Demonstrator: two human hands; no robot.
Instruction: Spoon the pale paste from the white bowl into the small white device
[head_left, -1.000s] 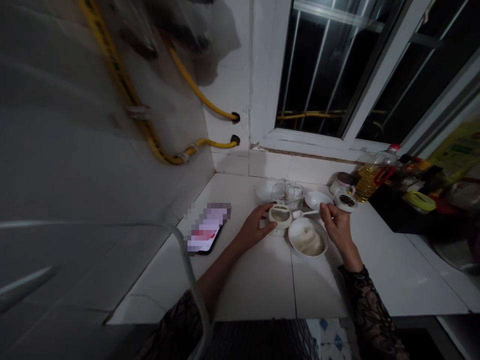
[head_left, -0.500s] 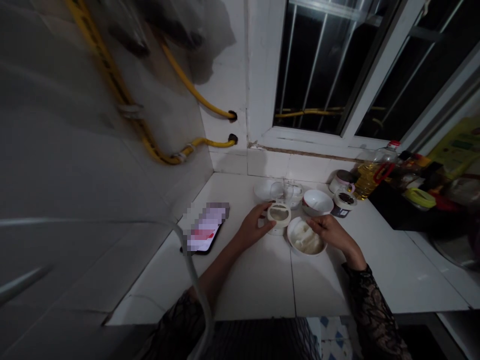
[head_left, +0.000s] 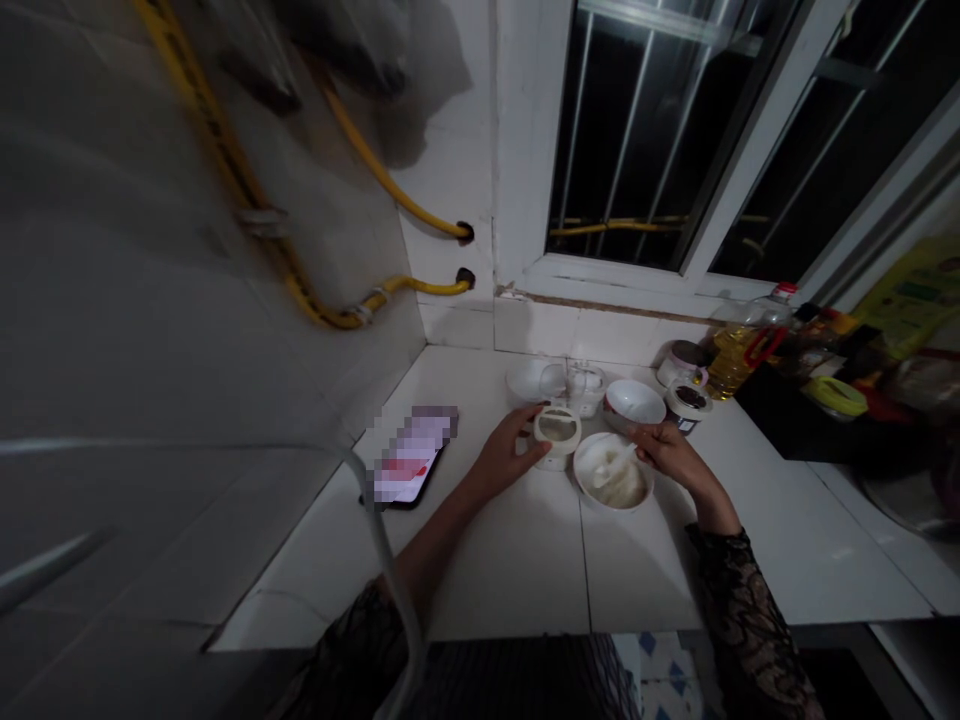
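pinched narrowly in my right hand (head_left: 667,455) is the handle of a white spoon (head_left: 619,461); its end disappears among my fingers, and the lower fingers are folded out of sight. the spoon's head is inside a white bowl (head_left: 594,500), over pale, soft-looking contents (head_left: 624,492). white against off-white in this dim light, i cannot tell whether it dips in or hangs just above, nor what the stuff is.

my left hand (head_left: 506,458) curves around a round cream container (head_left: 557,462), just left of the bowl, thumb at the near side and a fingertip at the back; the other fingers are mostly hidden. what lies in the container is too dim to make out.

behind it, a clear bowl (head_left: 525,380) and a see-through tub (head_left: 589,385) overlap, so their edges blur together. a red-patterned bowl (head_left: 635,420) stands behind the white one, near a jar (head_left: 686,405) with dark contents and an unreadable label. to my left, the phone (head_left: 414,472) is partly pixelated, and a grey tube (head_left: 390,570) crosses my forearm, running off the bottom edge.
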